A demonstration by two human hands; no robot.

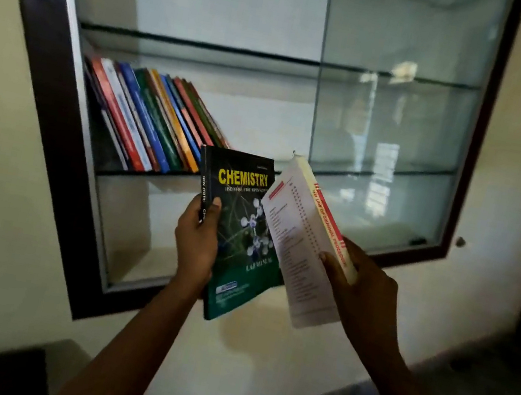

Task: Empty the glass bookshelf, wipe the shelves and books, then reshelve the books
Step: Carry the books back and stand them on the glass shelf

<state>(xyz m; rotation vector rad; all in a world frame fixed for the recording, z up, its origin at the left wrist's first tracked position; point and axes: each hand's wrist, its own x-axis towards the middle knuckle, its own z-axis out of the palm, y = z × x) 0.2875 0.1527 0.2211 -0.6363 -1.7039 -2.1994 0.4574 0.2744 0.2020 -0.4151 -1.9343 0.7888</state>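
Two books held before the glass bookshelf [48, 72], one in each hand.
The left hand [196, 245] grips a green-and-black book [245, 194] by its spine edge, thumb on the cover. The cover reads "CHEMISTRY" in yellow and the spine "NEW JYOTHI"; the smaller print is too blurred to read. The right hand [362, 285] grips a white book [300, 239], tilted left with its lower corner across the green cover. Its red-lettered spine seems to read "THE LAW OF CRIMINAL PROCEDURE". Both books are in front of the lower compartments, outside the shelf. Behind them a row of books [151, 119] leans left on the middle shelf [395, 172].
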